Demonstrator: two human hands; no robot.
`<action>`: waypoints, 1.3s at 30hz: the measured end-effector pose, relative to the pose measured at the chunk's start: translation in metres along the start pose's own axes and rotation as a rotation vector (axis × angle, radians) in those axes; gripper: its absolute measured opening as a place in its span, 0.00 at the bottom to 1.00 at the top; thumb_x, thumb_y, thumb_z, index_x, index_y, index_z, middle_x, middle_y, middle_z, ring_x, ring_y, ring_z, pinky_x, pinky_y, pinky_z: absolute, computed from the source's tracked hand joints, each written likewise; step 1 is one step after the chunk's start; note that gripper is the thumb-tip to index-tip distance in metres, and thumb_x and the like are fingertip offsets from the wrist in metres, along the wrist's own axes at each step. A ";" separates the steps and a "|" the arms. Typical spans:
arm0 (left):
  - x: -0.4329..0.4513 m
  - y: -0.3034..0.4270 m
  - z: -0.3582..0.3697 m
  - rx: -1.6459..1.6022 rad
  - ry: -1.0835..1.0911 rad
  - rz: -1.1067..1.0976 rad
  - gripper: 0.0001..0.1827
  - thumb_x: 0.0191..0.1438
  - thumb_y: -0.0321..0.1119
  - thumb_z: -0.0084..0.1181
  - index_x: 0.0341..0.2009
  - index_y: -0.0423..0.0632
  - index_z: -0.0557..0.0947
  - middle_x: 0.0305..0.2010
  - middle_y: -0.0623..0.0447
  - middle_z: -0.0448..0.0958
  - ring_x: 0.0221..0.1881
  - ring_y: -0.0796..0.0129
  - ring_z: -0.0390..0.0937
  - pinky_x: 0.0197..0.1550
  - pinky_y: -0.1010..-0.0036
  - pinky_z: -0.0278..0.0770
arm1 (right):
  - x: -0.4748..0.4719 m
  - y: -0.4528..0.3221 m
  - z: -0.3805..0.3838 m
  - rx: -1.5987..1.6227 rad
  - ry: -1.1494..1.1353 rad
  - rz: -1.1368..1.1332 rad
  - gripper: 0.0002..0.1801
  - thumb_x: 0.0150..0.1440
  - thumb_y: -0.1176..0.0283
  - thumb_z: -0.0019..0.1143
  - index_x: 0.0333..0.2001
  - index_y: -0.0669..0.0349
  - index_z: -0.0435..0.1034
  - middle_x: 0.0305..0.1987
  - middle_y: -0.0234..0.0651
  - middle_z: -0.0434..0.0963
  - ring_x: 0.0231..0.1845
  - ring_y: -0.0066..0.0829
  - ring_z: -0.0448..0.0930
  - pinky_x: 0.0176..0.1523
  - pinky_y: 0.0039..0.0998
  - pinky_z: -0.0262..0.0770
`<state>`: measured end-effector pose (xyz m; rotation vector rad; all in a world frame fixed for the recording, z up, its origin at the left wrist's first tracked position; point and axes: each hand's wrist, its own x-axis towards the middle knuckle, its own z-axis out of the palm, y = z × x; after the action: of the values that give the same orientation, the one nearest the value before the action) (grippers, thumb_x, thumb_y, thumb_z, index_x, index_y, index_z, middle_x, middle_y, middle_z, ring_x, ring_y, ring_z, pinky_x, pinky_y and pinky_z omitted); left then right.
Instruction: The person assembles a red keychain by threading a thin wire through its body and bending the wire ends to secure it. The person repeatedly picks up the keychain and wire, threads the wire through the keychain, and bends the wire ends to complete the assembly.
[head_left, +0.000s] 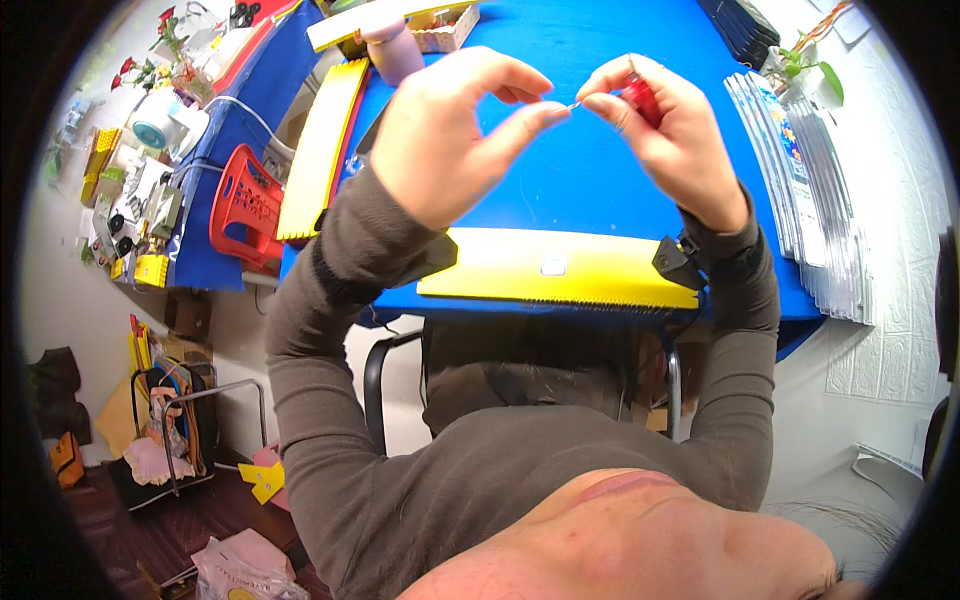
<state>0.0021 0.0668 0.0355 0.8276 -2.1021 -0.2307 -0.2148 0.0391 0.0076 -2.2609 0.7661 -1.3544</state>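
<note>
My left hand (457, 135) is raised over the blue table cover (570, 180), its thumb tip at one end of a tiny shiny item (573, 106), too small to name. My right hand (667, 135) pinches the other end between thumb and forefinger. A small red object (641, 99), perhaps a spool or a tool handle, rests in my right palm under the curled fingers. Below both hands, along the near table edge, lies a long yellow board (555, 266) with a toothed edge and a small white patch.
Another yellow board (322, 150) lies at the left beside a pinkish bottle (394, 52). A red plastic basket (247, 210) stands left of the table. Clear plastic cases (817, 195) line the right edge, with black trays (739, 30) and a plant (806, 67) behind them.
</note>
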 end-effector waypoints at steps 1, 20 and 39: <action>0.005 0.000 0.009 0.028 -0.019 -0.021 0.10 0.51 0.32 0.64 0.37 0.40 0.82 0.32 0.51 0.80 0.34 0.70 0.78 0.39 0.77 0.74 | -0.001 0.000 0.000 -0.010 -0.001 0.033 0.04 0.57 0.76 0.57 0.34 0.65 0.73 0.23 0.32 0.72 0.23 0.19 0.68 0.29 0.20 0.67; 0.018 -0.045 0.069 0.379 0.049 0.226 0.05 0.50 0.35 0.62 0.28 0.51 0.79 0.27 0.57 0.75 0.31 0.65 0.74 0.42 0.66 0.66 | -0.004 0.029 -0.010 -0.419 -0.073 -0.099 0.14 0.43 0.86 0.57 0.36 0.64 0.68 0.37 0.44 0.71 0.38 0.45 0.76 0.40 0.34 0.74; 0.018 -0.047 0.068 -1.068 -0.059 -0.353 0.07 0.61 0.30 0.51 0.36 0.40 0.74 0.31 0.48 0.77 0.28 0.67 0.78 0.34 0.75 0.77 | 0.001 0.024 -0.001 0.519 -0.076 0.541 0.21 0.67 0.62 0.37 0.59 0.59 0.64 0.27 0.24 0.66 0.22 0.12 0.62 0.25 0.15 0.61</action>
<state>-0.0357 0.0110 -0.0163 0.4963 -1.5082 -1.4181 -0.2216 0.0194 -0.0049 -1.5464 0.8075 -1.0456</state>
